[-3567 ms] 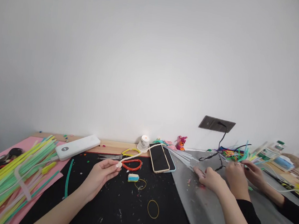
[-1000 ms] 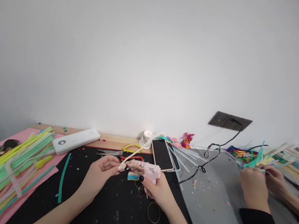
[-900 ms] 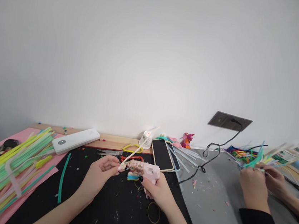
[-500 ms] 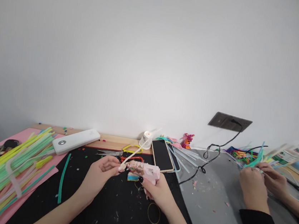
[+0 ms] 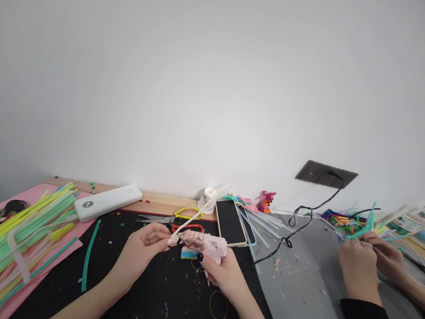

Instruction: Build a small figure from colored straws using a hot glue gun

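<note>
My right hand point(image 5: 228, 275) is wrapped round a pale pink hot glue gun point(image 5: 206, 244) whose front is smeared with brownish residue. Its nozzle points left. Between the thumb and fingers of my left hand point(image 5: 149, 247) is the end of a cream pipe cleaner point(image 5: 187, 225), which slants up and right towards a white cup point(image 5: 206, 201). A small pale lump sits at the pinched end, right by the nozzle. Below the glue gun lies a small blue, white and yellow block point(image 5: 188, 254). Scissors with red handles point(image 5: 189, 227) lie just behind my hands.
Bundled pipe cleaners point(image 5: 14, 244) and a white power bank point(image 5: 108, 203) lie on the left. A phone point(image 5: 231, 223) and clear glue sticks point(image 5: 262, 224) are behind my right hand. A black cord point(image 5: 311, 217) runs to the wall socket point(image 5: 326, 174). At right, another person's hands point(image 5: 362, 263) hold green material.
My hands, the glue gun and the pipe cleaner stay almost in place. The other person's hands at right have shifted slightly.
</note>
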`<action>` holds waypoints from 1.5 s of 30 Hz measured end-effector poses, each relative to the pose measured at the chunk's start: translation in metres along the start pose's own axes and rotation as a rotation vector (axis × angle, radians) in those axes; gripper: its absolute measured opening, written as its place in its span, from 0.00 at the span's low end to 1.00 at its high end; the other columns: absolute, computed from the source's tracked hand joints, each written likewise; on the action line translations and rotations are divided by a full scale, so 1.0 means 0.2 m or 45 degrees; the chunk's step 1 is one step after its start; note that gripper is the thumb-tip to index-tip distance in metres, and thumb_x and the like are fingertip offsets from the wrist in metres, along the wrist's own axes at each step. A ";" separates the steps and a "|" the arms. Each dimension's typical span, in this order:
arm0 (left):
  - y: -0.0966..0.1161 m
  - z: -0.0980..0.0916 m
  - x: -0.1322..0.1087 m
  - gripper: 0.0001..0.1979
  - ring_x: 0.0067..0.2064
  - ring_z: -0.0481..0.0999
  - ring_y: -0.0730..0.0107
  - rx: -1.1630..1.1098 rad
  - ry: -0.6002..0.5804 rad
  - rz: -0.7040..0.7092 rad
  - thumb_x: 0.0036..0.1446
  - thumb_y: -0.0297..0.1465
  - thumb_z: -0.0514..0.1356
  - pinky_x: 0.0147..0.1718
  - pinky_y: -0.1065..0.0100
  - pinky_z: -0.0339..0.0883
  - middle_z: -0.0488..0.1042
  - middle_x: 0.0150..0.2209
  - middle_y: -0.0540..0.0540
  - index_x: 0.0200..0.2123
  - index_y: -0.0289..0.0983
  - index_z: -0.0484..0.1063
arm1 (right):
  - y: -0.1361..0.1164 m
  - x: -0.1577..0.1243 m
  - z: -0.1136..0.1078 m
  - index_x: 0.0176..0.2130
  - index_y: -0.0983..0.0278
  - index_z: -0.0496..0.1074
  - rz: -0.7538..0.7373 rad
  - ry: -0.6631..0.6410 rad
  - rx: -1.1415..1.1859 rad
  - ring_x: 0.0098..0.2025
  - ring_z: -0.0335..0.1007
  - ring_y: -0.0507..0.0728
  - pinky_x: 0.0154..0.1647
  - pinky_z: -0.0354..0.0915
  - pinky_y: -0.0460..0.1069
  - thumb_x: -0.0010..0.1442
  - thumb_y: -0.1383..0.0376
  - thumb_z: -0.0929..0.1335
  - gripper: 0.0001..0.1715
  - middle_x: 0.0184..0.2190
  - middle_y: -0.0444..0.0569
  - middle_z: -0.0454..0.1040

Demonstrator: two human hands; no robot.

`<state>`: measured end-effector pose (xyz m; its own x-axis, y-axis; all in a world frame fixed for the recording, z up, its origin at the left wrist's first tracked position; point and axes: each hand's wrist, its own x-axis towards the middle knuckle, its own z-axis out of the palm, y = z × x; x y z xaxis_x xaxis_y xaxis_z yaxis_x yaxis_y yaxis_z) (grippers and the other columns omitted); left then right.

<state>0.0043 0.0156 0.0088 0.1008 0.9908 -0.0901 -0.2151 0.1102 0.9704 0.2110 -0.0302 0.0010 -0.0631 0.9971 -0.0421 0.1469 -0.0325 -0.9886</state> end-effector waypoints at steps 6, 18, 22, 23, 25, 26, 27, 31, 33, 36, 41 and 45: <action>-0.01 -0.01 0.01 0.14 0.31 0.77 0.67 -0.001 0.034 0.014 0.34 0.34 0.73 0.31 0.70 0.72 0.79 0.23 0.51 0.26 0.38 0.74 | 0.00 0.00 0.00 0.35 0.65 0.72 0.025 0.041 -0.004 0.14 0.50 0.46 0.14 0.50 0.42 0.51 0.60 0.70 0.13 0.13 0.35 0.59; -0.02 -0.02 0.01 0.15 0.32 0.78 0.65 -0.032 0.063 0.032 0.35 0.34 0.73 0.32 0.69 0.72 0.79 0.25 0.51 0.27 0.37 0.74 | -0.01 -0.01 -0.01 0.35 0.64 0.71 0.045 0.008 0.007 0.13 0.50 0.46 0.14 0.49 0.42 0.50 0.63 0.69 0.10 0.12 0.34 0.59; -0.02 -0.02 0.01 0.15 0.33 0.79 0.64 -0.036 0.052 0.047 0.36 0.34 0.72 0.33 0.68 0.72 0.79 0.25 0.51 0.28 0.37 0.74 | -0.02 -0.01 0.00 0.30 0.64 0.70 0.051 0.000 -0.001 0.13 0.49 0.45 0.14 0.48 0.41 0.49 0.63 0.70 0.07 0.11 0.34 0.57; -0.02 -0.02 0.01 0.15 0.33 0.79 0.64 -0.036 0.048 0.050 0.36 0.35 0.72 0.33 0.68 0.72 0.79 0.26 0.51 0.28 0.37 0.74 | -0.02 -0.01 0.00 0.31 0.65 0.70 0.051 -0.005 0.000 0.13 0.49 0.45 0.14 0.48 0.41 0.49 0.63 0.70 0.08 0.12 0.34 0.57; -0.02 -0.03 0.01 0.15 0.33 0.79 0.63 -0.036 0.051 0.056 0.36 0.34 0.72 0.33 0.67 0.72 0.79 0.26 0.51 0.28 0.37 0.74 | -0.02 -0.01 0.00 0.34 0.66 0.71 0.051 -0.022 0.006 0.14 0.49 0.45 0.14 0.48 0.41 0.50 0.63 0.69 0.10 0.13 0.34 0.58; -0.02 -0.03 0.02 0.15 0.33 0.79 0.63 -0.033 0.056 0.057 0.36 0.34 0.72 0.33 0.67 0.72 0.79 0.26 0.50 0.28 0.37 0.74 | -0.03 -0.01 0.00 0.35 0.66 0.71 0.053 -0.028 0.007 0.14 0.49 0.45 0.14 0.49 0.41 0.50 0.63 0.69 0.11 0.13 0.34 0.58; -0.03 -0.03 0.02 0.15 0.33 0.80 0.63 -0.027 0.059 0.059 0.36 0.35 0.72 0.32 0.67 0.72 0.79 0.26 0.50 0.29 0.37 0.74 | -0.03 -0.01 -0.01 0.36 0.66 0.72 0.059 -0.031 0.002 0.14 0.49 0.45 0.14 0.49 0.41 0.50 0.64 0.69 0.11 0.13 0.34 0.58; -0.03 -0.05 0.02 0.15 0.33 0.79 0.63 0.017 0.089 0.076 0.38 0.35 0.72 0.33 0.67 0.71 0.80 0.27 0.49 0.29 0.37 0.73 | -0.05 -0.02 -0.02 0.34 0.66 0.71 0.087 0.017 -0.031 0.14 0.50 0.46 0.14 0.48 0.41 0.50 0.64 0.70 0.10 0.12 0.34 0.59; -0.02 -0.05 0.03 0.15 0.32 0.79 0.64 0.033 0.101 0.078 0.38 0.35 0.72 0.33 0.67 0.71 0.80 0.27 0.49 0.29 0.37 0.73 | -0.04 -0.02 -0.02 0.35 0.65 0.71 0.071 0.041 -0.018 0.14 0.51 0.46 0.14 0.49 0.41 0.50 0.63 0.70 0.11 0.12 0.35 0.59; -0.02 -0.04 0.03 0.15 0.32 0.79 0.62 0.042 0.082 0.087 0.36 0.35 0.72 0.32 0.67 0.71 0.80 0.26 0.49 0.28 0.37 0.73 | -0.03 -0.02 -0.02 0.39 0.66 0.72 0.031 0.030 0.011 0.14 0.50 0.46 0.14 0.49 0.42 0.52 0.62 0.71 0.14 0.13 0.35 0.59; -0.05 -0.05 0.03 0.11 0.33 0.79 0.62 0.145 -0.002 0.139 0.38 0.32 0.70 0.32 0.67 0.71 0.79 0.26 0.49 0.27 0.38 0.74 | -0.03 -0.01 -0.01 0.41 0.65 0.73 -0.011 0.010 0.013 0.14 0.50 0.46 0.14 0.49 0.42 0.51 0.62 0.71 0.16 0.14 0.35 0.59; -0.07 -0.06 0.03 0.09 0.33 0.79 0.64 0.206 -0.052 0.166 0.41 0.31 0.69 0.35 0.67 0.70 0.79 0.26 0.50 0.28 0.38 0.74 | -0.04 -0.02 0.00 0.36 0.65 0.73 -0.001 -0.005 0.002 0.14 0.50 0.46 0.14 0.49 0.42 0.50 0.61 0.71 0.13 0.13 0.35 0.58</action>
<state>-0.0029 0.0213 -0.0074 0.1225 0.9915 0.0445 -0.0704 -0.0360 0.9969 0.2103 -0.0330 0.0093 -0.0668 0.9969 -0.0417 0.1452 -0.0316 -0.9889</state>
